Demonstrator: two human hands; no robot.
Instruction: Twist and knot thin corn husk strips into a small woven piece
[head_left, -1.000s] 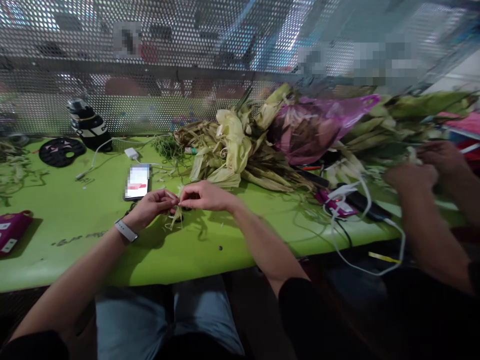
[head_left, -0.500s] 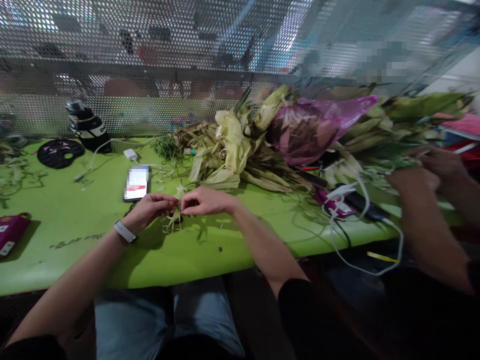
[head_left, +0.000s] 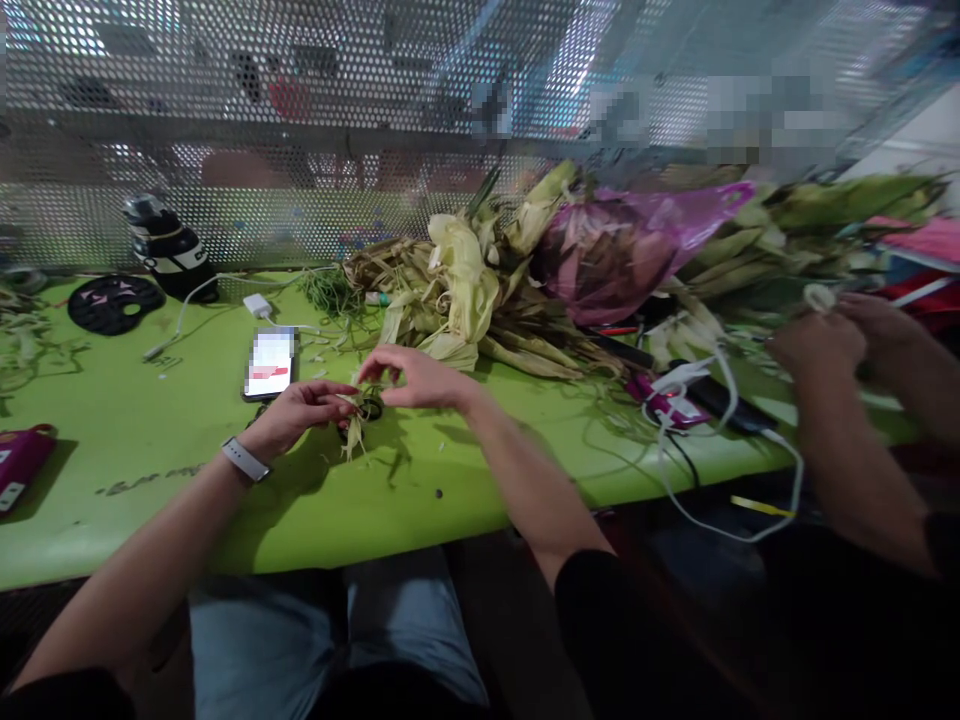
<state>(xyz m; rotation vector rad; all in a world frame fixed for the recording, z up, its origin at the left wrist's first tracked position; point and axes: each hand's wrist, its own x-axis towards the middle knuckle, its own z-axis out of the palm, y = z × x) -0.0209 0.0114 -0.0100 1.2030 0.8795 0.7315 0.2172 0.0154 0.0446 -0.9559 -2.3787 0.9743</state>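
My left hand (head_left: 311,412) pinches a small bundle of pale corn husk (head_left: 354,435), whose frayed ends hang down over the table. Close by on the right, my right hand (head_left: 412,378) curves its fingers toward the top of the bundle. Its thumb and fingertips look apart, and no held thing shows between them. Under the hands lies a small dark round object (head_left: 370,408), partly covered. A phone (head_left: 270,365) with a lit screen rests just beyond my left hand.
Corn husks (head_left: 461,290) are heaped at the back beside a pink plastic bag (head_left: 600,255). A black bottle (head_left: 172,255) stands at the rear left. White cables (head_left: 731,390) trail over a power bank on the right. Another person's hands (head_left: 825,335) work at the far right.
My right hand has risen slightly, and its thumb and fingers have spread from their earlier pinch. The dark round object shows more. My left hand still holds the husk bundle.
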